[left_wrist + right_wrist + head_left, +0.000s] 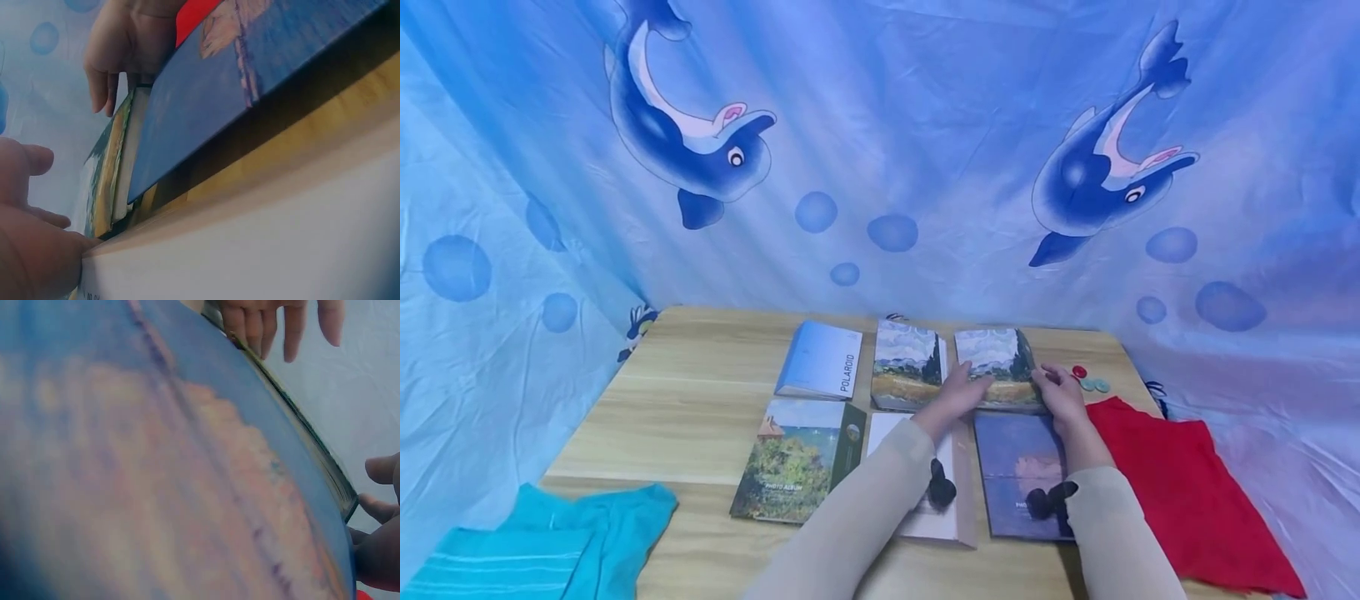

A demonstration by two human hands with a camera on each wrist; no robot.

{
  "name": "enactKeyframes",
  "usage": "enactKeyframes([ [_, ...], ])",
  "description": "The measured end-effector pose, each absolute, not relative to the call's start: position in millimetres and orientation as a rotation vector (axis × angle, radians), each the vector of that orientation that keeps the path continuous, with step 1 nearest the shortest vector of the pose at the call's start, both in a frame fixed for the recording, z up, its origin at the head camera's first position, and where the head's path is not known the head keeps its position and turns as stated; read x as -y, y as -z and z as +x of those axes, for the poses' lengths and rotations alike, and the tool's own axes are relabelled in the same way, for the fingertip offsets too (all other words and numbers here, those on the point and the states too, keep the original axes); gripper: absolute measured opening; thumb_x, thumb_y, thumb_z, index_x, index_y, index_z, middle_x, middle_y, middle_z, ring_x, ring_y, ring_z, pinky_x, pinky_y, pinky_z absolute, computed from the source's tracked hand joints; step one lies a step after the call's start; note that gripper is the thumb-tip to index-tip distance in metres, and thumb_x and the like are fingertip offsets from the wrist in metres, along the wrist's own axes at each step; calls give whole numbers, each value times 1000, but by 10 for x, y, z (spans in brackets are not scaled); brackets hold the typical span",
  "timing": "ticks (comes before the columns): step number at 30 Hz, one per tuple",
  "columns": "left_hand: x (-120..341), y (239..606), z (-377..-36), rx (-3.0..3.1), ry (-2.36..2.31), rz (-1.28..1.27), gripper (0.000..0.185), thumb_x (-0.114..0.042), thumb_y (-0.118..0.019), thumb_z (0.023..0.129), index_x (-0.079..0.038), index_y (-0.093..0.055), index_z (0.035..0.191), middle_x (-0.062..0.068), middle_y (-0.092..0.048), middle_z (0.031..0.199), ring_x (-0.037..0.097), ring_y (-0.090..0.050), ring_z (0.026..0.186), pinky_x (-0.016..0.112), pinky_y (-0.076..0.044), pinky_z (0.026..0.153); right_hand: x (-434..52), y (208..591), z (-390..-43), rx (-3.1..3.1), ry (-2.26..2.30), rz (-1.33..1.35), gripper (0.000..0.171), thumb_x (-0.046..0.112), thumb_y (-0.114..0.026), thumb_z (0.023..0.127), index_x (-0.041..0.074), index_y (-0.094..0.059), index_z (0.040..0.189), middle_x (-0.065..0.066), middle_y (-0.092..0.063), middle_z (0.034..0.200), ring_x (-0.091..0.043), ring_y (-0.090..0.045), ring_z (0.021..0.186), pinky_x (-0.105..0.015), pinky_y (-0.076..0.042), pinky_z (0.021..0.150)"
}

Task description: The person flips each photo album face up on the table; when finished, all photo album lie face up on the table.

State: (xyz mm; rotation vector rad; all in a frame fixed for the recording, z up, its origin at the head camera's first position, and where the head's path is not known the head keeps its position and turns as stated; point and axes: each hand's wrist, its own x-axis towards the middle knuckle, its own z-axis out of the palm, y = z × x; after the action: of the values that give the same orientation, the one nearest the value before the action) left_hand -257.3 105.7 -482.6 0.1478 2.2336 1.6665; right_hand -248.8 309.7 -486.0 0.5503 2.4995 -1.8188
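A photo album with a painted wheat field and a dark cypress on its cover (996,354) lies at the back right of the table, between the two hands. The left hand (960,392) is at its left side, fingers extended over the near left part of the cover. At the right side, the right hand (1062,392) touches the edge with its fingers loosely bent. The page edges (120,169) show in the left wrist view. Just in front lies a blue-purple album (1018,475), under the right wrist. A similar wheat-field album (906,367) lies left of the left hand.
Further left are a blue POLAROID album (822,360) and a green garden album (793,458). A white album (943,517) lies partly beneath the left forearm. Red cloth (1187,492) and small round pieces (1093,385) lie right, teal cloth (550,542) at front left.
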Motion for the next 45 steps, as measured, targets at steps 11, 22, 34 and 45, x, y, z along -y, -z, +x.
enactKeyframes([
  [11, -1165, 4866, -2624, -2257, -1610, 170, 64, -41, -53, 102, -13, -36, 158, 14, -13, 168, 33, -16, 153, 52, -18, 123, -3102, 4797, -2533, -2168, 2196, 695, 62, 32, -55, 105, 1, -36, 155, -5, -45, 136, -12, -48, 113, -17, -46, 87],
  [22, -1238, 4831, -2602, -2303, -1527, 199, 70, -44, -43, 107, -6, -22, 161, 14, -11, 169, 28, -10, 155, 44, -16, 125, -2982, 4582, -2543, -1847, 2425, 677, 61, 24, -53, 106, 9, -29, 160, 5, -45, 125, -6, -52, 107, -16, -49, 86],
  [34, -1272, 4653, -2597, -2149, -1911, 267, 72, -58, -59, 96, -25, -40, 157, 1, -44, 157, 25, -40, 144, 42, -36, 116, -2857, 4296, -2399, -1748, 2536, 386, 55, 23, -44, 109, 16, -28, 161, 10, -48, 130, -6, -46, 120, -16, -46, 87],
  [45, -1086, 4516, -2617, -2065, -2049, 231, 77, -49, -63, 97, -22, -30, 161, 6, -43, 158, 26, -46, 140, 40, -40, 114, -2574, 4450, -2454, -2128, 2285, 189, 54, 25, -47, 109, 3, -34, 157, -6, -46, 145, -16, -50, 127, -29, -44, 106],
])
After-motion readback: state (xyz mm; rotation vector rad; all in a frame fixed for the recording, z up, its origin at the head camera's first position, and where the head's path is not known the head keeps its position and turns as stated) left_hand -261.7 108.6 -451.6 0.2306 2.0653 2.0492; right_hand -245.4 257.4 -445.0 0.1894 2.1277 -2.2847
